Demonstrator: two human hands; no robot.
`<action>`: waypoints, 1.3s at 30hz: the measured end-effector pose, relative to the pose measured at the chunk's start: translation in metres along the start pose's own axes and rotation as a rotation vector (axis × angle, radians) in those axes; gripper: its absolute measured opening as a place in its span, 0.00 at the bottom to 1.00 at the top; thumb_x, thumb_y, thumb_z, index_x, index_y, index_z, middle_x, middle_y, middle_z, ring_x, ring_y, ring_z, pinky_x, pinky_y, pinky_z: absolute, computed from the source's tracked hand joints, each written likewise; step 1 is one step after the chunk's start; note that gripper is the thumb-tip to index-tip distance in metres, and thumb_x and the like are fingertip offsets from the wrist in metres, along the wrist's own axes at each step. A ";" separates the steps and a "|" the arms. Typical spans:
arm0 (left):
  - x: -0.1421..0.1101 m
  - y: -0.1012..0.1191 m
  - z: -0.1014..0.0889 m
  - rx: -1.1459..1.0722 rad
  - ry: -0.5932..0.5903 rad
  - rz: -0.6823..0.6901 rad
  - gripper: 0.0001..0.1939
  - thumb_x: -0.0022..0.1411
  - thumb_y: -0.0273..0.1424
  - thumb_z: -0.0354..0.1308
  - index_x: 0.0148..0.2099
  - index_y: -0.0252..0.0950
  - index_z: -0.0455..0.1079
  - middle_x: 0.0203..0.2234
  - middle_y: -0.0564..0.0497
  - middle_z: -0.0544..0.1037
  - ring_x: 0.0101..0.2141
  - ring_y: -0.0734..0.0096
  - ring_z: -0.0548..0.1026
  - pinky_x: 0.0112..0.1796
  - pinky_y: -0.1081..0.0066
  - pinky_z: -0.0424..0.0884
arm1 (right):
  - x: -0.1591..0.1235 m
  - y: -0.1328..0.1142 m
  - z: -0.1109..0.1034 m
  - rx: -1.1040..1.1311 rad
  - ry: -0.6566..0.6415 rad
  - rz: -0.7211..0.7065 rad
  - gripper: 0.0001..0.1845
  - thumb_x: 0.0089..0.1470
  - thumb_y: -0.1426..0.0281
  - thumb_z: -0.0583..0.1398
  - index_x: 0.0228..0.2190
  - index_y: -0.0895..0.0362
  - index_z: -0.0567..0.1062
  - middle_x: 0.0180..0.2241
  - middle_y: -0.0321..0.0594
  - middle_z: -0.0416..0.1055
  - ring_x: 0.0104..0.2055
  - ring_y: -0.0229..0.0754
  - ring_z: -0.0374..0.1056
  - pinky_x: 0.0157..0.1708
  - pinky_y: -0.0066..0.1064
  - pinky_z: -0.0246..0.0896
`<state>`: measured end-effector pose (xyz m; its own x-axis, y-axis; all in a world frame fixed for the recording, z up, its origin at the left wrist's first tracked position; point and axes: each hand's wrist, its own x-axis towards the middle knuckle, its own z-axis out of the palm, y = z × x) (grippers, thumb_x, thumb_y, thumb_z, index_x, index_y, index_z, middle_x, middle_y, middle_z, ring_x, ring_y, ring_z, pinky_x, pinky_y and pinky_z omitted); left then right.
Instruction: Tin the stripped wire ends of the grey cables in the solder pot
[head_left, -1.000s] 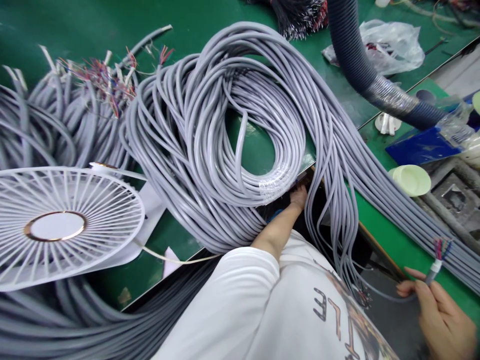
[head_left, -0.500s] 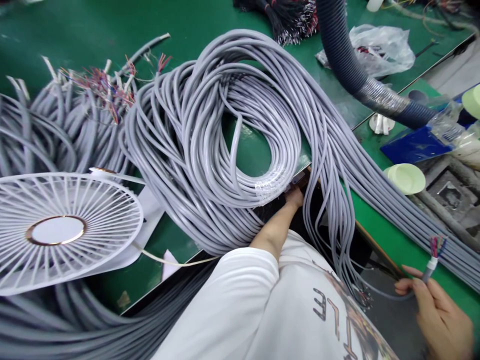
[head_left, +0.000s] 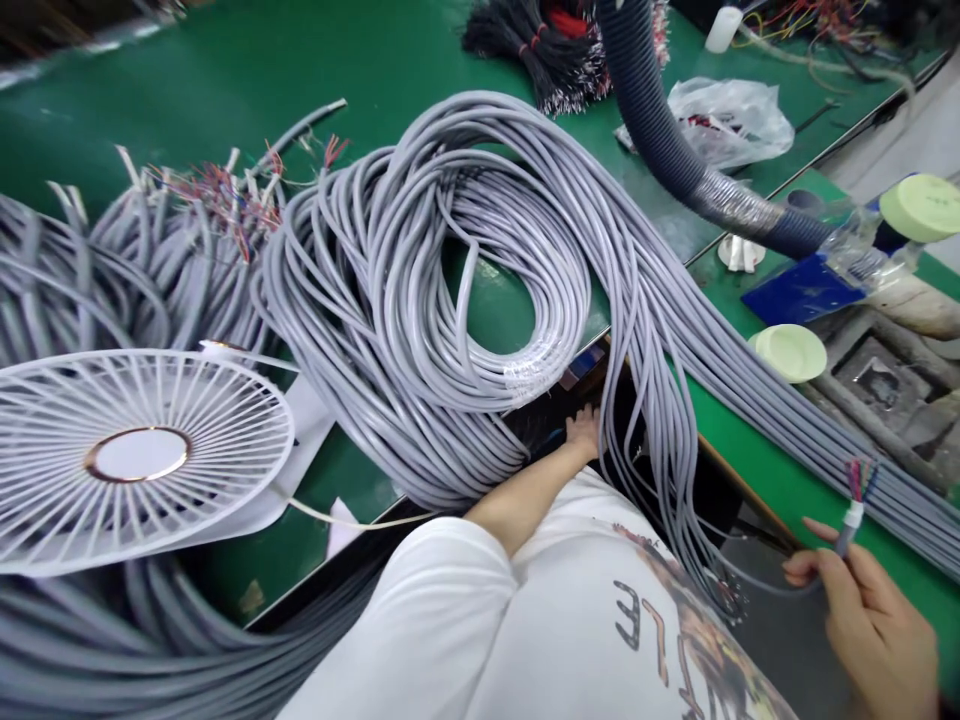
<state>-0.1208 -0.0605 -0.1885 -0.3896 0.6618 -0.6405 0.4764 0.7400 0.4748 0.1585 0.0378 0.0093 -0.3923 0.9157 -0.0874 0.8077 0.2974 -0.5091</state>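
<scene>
Grey PVC-sheathed cable (head_left: 420, 250) dominates the green bench top (head_left: 150, 100), lying in a large loose coil bound at one spot with clear tape (head_left: 532, 365), with a thick bundle of its runs (head_left: 757, 400) sweeping off over the bench edge and across to the right. The person's right hand (head_left: 862, 620) is down at lower right, holding one cable end (head_left: 846, 540) upright; its thumb and fingers (head_left: 814, 565) pinch narrowly around the sheath, just below a white sleeve (head_left: 853, 513) and a small fan of coloured wires (head_left: 861, 480). The left hand (head_left: 581, 430) reaches out from a white T-shirt sleeve (head_left: 442, 590) to just under the coil's near edge, fingers spread wide, palm down; it does not appear to hold anything, though the dark gap around it hides some of the detail.

To the left lies a second grey coil (head_left: 172, 270) with stripped, multicoloured wire ends, and beside it a white round grille (head_left: 136, 455) with a cream cord (head_left: 337, 518). More grey cable (head_left: 150, 640) runs along the floor below. Farther off are a dark corrugated hose (head_left: 652, 120), a plastic bag (head_left: 724, 125), a black wire bundle (head_left: 536, 55), a blue board (head_left: 799, 290) and a pale green dish (head_left: 791, 352).
</scene>
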 end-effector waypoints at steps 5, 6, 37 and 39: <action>-0.065 -0.008 -0.031 0.114 -0.097 0.079 0.16 0.55 0.28 0.56 0.47 0.29 0.72 0.48 0.32 0.74 0.52 0.45 0.68 0.52 0.47 0.58 | -0.004 0.001 -0.002 0.106 -0.027 0.005 0.20 0.56 0.55 0.55 0.46 0.50 0.73 0.27 0.40 0.72 0.29 0.46 0.68 0.40 0.38 0.62; -0.081 -0.009 -0.042 0.129 -0.123 0.113 0.13 0.56 0.29 0.55 0.42 0.29 0.74 0.43 0.32 0.77 0.49 0.45 0.71 0.50 0.48 0.61 | -0.005 0.000 -0.002 0.129 -0.034 -0.007 0.20 0.57 0.55 0.54 0.47 0.51 0.73 0.26 0.39 0.72 0.29 0.45 0.67 0.39 0.37 0.62; -0.138 0.178 -0.047 -1.009 0.213 0.958 0.05 0.50 0.31 0.68 0.27 0.39 0.74 0.22 0.52 0.77 0.28 0.70 0.73 0.37 0.67 0.68 | -0.032 -0.051 0.005 0.526 0.120 -0.081 0.15 0.63 0.64 0.50 0.37 0.58 0.72 0.17 0.30 0.62 0.19 0.32 0.59 0.23 0.24 0.55; -0.135 0.175 -0.045 -0.959 0.229 1.036 0.03 0.50 0.29 0.68 0.29 0.40 0.76 0.23 0.51 0.78 0.30 0.68 0.74 0.40 0.64 0.68 | -0.032 -0.051 0.005 0.547 0.118 -0.081 0.15 0.64 0.63 0.50 0.36 0.58 0.72 0.17 0.30 0.62 0.19 0.32 0.58 0.23 0.25 0.54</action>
<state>-0.0207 -0.0151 0.0080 -0.3614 0.8804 0.3072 -0.0521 -0.3480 0.9360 0.1276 -0.0081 0.0333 -0.3658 0.9293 0.0507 0.4189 0.2131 -0.8827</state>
